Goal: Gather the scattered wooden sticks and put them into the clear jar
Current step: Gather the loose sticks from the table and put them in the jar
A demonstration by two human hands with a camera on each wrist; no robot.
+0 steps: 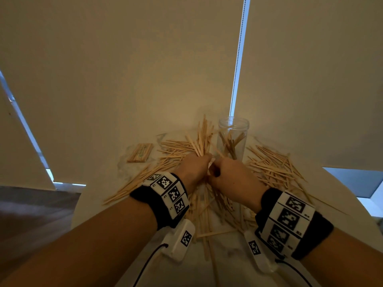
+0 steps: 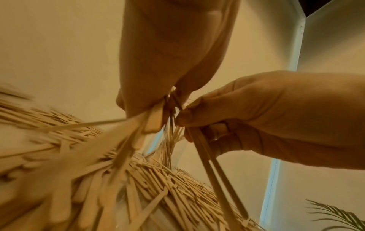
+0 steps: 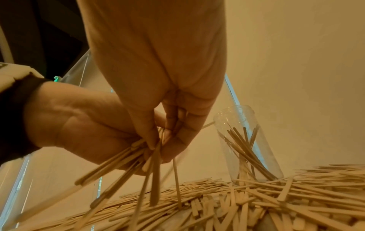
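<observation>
Left hand (image 1: 194,166) grips a fanned bundle of wooden sticks (image 1: 202,137). Right hand (image 1: 232,175) pinches several of them. Clear jar (image 1: 233,137) stands just beyond both hands.

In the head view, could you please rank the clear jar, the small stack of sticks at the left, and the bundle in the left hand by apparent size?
1. clear jar
2. bundle in the left hand
3. small stack
The jar and the bundle look close; the hand hides part of the bundle.
</observation>
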